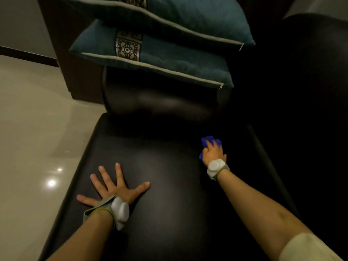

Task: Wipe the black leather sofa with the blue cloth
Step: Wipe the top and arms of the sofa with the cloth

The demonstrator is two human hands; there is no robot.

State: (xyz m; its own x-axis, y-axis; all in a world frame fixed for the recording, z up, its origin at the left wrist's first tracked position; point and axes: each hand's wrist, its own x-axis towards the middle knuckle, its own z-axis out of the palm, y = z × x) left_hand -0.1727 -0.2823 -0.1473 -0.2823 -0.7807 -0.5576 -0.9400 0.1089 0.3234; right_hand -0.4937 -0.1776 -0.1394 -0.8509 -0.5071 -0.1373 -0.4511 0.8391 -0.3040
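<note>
Dim light falls on the black leather sofa point(165, 166), whose seat fills the middle of the frame, with two teal cushions point(160, 59) stacked on its arm at the top and pale floor tiles point(28, 129) at left. At right of centre the right hand point(213, 153) presses the blue cloth point(210, 140) onto the seat, fingers curled over the bunched fabric. Soft and light, the cloth looks easiest to hold wadded under the palm. The left hand point(114, 189) lies flat at lower left, fingers splayed, holding nothing.

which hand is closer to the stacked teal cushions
Right. The right hand, pressing the blue cloth, lies just below the cushions; the left hand rests flat farther back.
</note>
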